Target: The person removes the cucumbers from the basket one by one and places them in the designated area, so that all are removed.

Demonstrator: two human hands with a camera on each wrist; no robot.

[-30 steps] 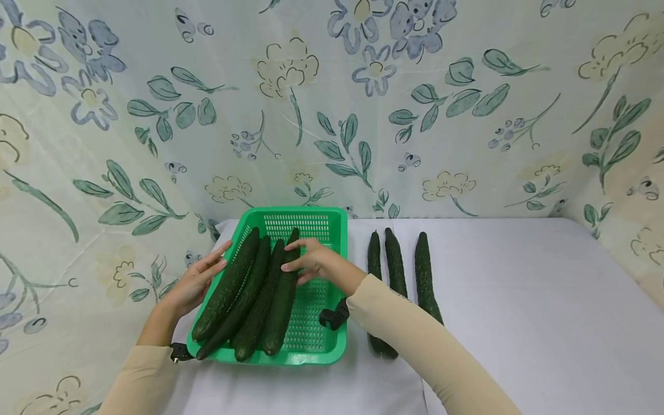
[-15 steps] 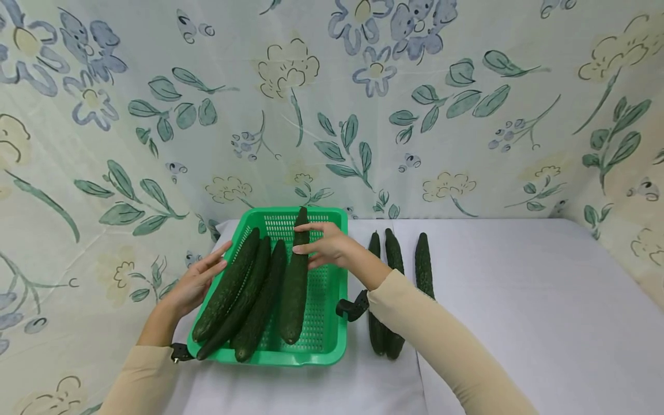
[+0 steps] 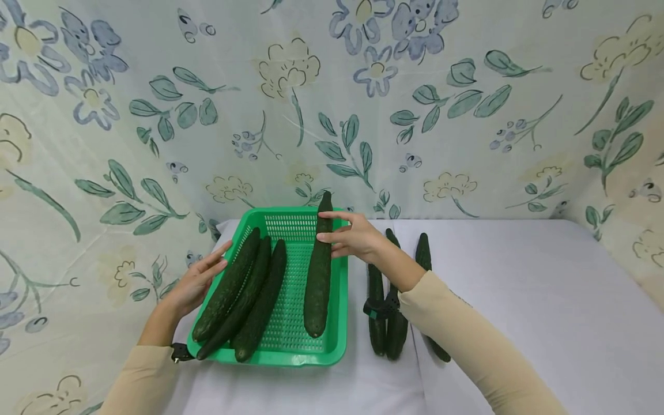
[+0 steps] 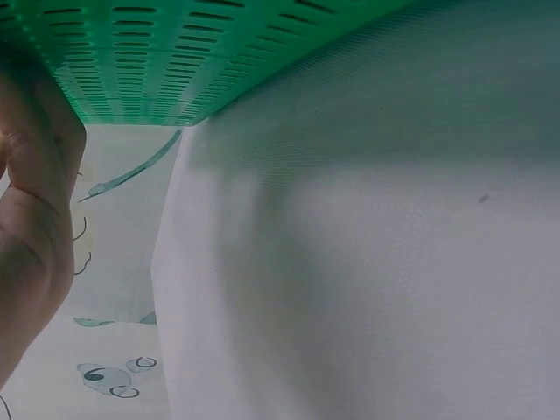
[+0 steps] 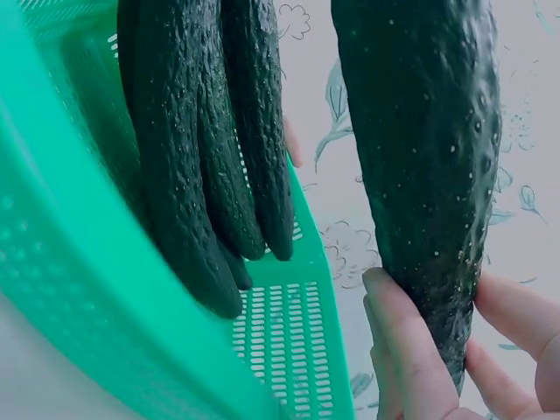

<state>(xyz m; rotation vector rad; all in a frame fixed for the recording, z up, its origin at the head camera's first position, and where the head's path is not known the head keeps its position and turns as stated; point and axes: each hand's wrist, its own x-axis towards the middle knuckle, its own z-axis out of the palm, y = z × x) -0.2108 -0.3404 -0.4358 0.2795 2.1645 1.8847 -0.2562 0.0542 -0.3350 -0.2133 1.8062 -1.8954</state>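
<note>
My right hand (image 3: 358, 236) grips a long dark green cucumber (image 3: 318, 294) near its narrow far end, thumb on one side and fingers on the other. This cucumber stands tilted over the right half of a green plastic basket (image 3: 290, 361), its narrow end reaching past the back rim. In the right wrist view the held cucumber (image 5: 420, 149) shows a bumpy skin. Three more cucumbers (image 3: 266, 302) lie side by side along the basket's left side. My left hand (image 3: 194, 283) touches the basket's left rim with extended fingers; in the left wrist view it sits by the slotted wall (image 4: 166, 61).
Right of the basket, on the white tablecloth (image 3: 519, 300), two cucumbers (image 3: 396, 340) lie close together. A third cucumber (image 3: 423, 253) lies farther right, partly hidden by the right sleeve (image 3: 467, 334). A floral curtain (image 3: 332, 115) stands behind the table.
The right hand has lifted one cucumber away from the others in the basket and carried it to the right and back. The left hand has stayed at the rim.
</note>
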